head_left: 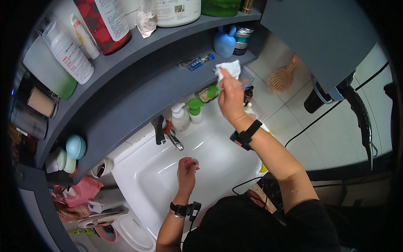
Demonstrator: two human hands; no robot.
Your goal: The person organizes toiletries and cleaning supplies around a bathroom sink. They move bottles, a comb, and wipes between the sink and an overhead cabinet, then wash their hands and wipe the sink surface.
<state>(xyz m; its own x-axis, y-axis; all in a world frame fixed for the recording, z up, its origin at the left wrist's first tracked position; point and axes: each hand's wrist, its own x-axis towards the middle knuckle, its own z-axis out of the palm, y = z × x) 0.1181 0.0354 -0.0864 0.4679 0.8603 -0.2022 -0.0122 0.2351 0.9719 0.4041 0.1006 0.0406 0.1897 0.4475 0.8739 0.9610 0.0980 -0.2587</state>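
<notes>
The right hand [230, 97] is raised over the back of the white sink [142, 185], fingers pinched shut on a crumpled white tissue [228, 68] that sits against the front edge of the lower grey shelf [138, 101]. The left hand [186, 170] hangs low over the sink basin, fingers curled closed around something small and pale near the drain; what it is cannot be told. Each wrist wears a black band. The chrome tap [173, 138] stands at the back of the sink, with a white pump bottle [179, 116] and a green-capped bottle [194, 110] just beside it. A blue bottle [224, 41] stands on the lower shelf near the tissue. On the tiled wall to the right hang a wooden hairbrush [282, 76] and a black hairdryer [331, 94].
</notes>
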